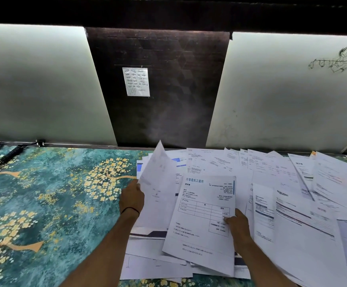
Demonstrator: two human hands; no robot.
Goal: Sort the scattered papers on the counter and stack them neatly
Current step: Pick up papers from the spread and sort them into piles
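Observation:
Several white printed papers (pixel 272 172) lie scattered and overlapping across the right half of the counter (pixel 44 193). My left hand (pixel 131 198) grips the left edge of a sheet (pixel 158 183) lifted up on end, its blank back toward me. My right hand (pixel 237 225) pinches the right edge of an invoice with a table and a blue heading (pixel 201 214), thumb on top, holding it just above the pile. More sheets (pixel 147 266) lie under both hands near the front edge.
The counter's left half shows a teal cover with gold flowers. A black cable and adapter (pixel 9 155) lie at the back left. Behind stand frosted panels (pixel 40 83) and a dark panel with a handwritten note (pixel 136 81).

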